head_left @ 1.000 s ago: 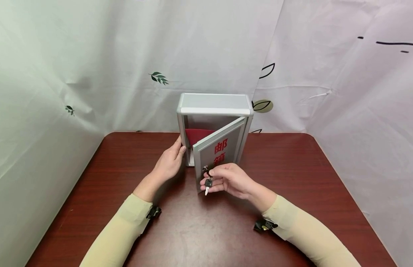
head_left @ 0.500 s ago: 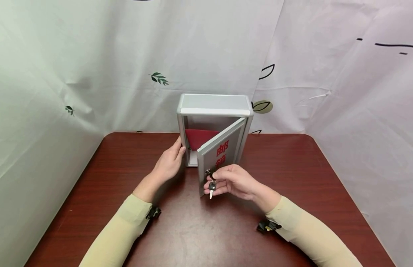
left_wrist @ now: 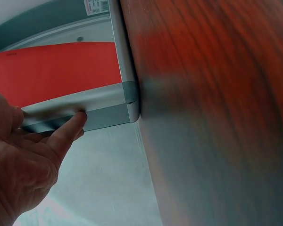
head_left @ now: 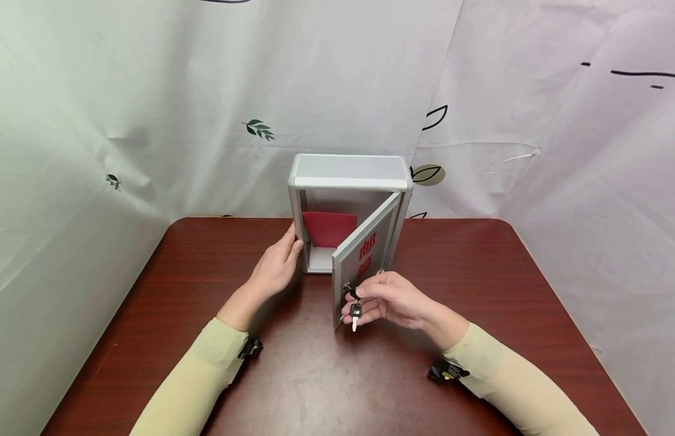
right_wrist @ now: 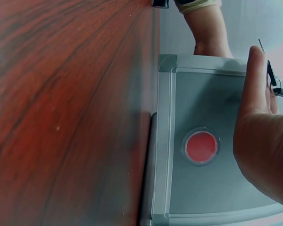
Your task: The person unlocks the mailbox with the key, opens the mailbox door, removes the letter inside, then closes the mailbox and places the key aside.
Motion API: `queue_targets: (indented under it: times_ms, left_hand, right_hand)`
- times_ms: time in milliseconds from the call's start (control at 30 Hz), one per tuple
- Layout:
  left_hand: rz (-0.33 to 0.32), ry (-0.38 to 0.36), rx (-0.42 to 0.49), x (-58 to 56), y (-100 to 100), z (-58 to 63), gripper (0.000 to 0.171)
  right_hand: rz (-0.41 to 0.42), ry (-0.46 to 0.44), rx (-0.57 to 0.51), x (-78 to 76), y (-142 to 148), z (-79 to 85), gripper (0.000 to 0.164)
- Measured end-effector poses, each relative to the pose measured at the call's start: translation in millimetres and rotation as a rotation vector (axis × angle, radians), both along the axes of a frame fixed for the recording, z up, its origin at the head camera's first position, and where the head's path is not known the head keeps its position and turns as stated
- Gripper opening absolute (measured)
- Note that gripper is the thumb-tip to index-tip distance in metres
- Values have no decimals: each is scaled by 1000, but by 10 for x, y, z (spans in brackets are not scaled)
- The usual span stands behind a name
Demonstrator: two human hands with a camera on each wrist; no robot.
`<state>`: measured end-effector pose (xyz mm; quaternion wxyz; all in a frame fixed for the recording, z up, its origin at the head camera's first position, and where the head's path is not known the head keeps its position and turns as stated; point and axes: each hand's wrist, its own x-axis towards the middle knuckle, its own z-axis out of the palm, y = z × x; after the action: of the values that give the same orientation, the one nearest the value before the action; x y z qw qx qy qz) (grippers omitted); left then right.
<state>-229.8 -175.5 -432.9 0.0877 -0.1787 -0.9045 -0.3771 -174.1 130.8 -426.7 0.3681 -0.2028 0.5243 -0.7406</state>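
Note:
A grey metal mailbox (head_left: 350, 171) stands upright on the table, its door (head_left: 349, 266) swung out on the right-hand side. Inside leans a red envelope-like sheet (head_left: 329, 230). My left hand (head_left: 276, 264) rests against the box's left side, fingers fairly straight; in the left wrist view a finger touches the frame. With thumb and fingers, my right hand (head_left: 394, 301) pinches the black head of a key (head_left: 352, 293) at the door's lock. A second key (head_left: 355, 312) dangles from it, in front of the curled lower fingers. The key's tip is hidden.
Red-brown wooden table (head_left: 206, 266) under everything. A white curtain (head_left: 195, 109) with leaf prints surrounds it behind and at both sides. On the door's lower part, the right wrist view shows a round red window (right_wrist: 201, 147).
The right hand has drawn the door farther out, toward the right and nearer me, by the key. More of the red sheet and the box's floor shows. My left hand stays put.

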Motion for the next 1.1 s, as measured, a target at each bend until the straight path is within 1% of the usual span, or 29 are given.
queue_targets:
  times_ms: [267,600,800,1100]
  left_hand:
    - [-1,0,-2,-2,-2,1,63]
    - [-2,0,2,0,-8,2,63]
    - [1,-7,2,7,-4,12,63]
    - [2,-2,-3,2,-7,4,63]
  right_hand:
    - [15,13,-6,18,97,11,22]
    - [61,30,-14,19,218,25,26]
    - [80,24,-15,18,268,30,23]
    - [103,39,5,18,346,36,25]
